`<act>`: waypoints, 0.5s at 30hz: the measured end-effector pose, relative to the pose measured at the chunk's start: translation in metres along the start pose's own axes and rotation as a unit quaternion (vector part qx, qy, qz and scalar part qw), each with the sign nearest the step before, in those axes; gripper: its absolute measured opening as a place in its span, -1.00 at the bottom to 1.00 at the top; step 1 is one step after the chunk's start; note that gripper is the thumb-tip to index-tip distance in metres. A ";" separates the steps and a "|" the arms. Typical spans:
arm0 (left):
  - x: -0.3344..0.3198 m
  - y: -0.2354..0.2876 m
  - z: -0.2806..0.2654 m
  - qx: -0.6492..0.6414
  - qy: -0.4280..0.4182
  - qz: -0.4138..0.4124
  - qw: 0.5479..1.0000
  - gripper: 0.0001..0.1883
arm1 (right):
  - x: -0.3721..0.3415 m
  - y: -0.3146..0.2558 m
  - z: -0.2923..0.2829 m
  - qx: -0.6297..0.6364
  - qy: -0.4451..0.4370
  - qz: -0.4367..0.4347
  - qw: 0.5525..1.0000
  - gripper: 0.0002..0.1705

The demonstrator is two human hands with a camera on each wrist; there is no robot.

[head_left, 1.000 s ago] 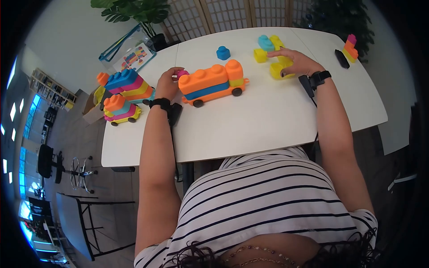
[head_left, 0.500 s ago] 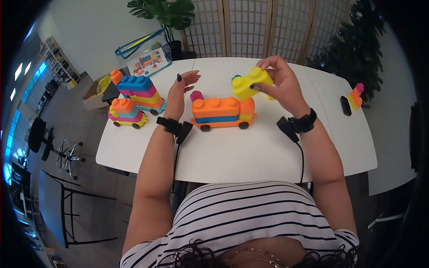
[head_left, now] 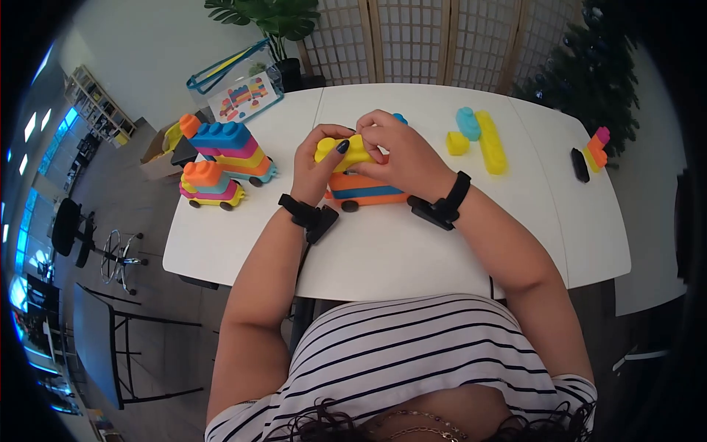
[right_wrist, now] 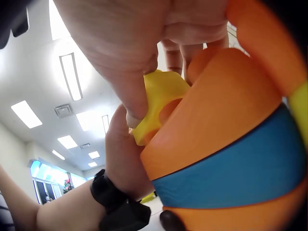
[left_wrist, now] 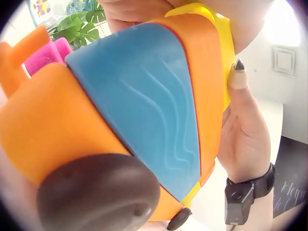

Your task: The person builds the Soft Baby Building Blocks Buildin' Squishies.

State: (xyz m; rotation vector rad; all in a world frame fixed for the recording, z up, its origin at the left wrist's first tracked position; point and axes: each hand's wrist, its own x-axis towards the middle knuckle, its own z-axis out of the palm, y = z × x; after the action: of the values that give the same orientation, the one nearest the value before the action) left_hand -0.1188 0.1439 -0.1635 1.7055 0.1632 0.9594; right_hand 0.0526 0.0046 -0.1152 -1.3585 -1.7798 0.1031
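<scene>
In the head view, a yellow block point(head_left: 356, 150) lies at the top of an orange and blue wheeled vehicle point(head_left: 368, 191). The left hand point(head_left: 314, 166) grips the block's left end, its thumb on the near side. At the other end, the right hand point(head_left: 405, 156) pinches it with bent fingers. The right wrist view shows the yellow block point(right_wrist: 166, 89) tilted against the vehicle's orange top point(right_wrist: 211, 110); whether it is seated cannot be told. A pink block point(left_wrist: 47, 57) is behind the vehicle in the left wrist view.
Two built block vehicles point(head_left: 213, 188) point(head_left: 232, 151) stand on the table's left. Loose yellow point(head_left: 491, 144) and light blue point(head_left: 467, 123) blocks lie right of the hands. Farther right are a small block stack point(head_left: 595, 149) and a black object point(head_left: 579, 165). A clear bag point(head_left: 243, 92) is at back left.
The right hand has carried the yellow block from the right side to the orange vehicle's top. The left hand, free half a second ago, now grips the block too.
</scene>
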 end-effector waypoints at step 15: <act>0.002 0.015 0.005 0.155 -0.031 -0.012 0.987 -0.82 | -0.041 0.108 -0.106 -0.315 -0.093 0.187 0.926 -0.47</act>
State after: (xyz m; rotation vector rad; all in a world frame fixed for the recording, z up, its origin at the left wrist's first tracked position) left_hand -0.1193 0.1355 -0.1499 2.0105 0.3028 0.8960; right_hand 0.2047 -0.0298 -0.1310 -2.2091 -1.7557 -0.1563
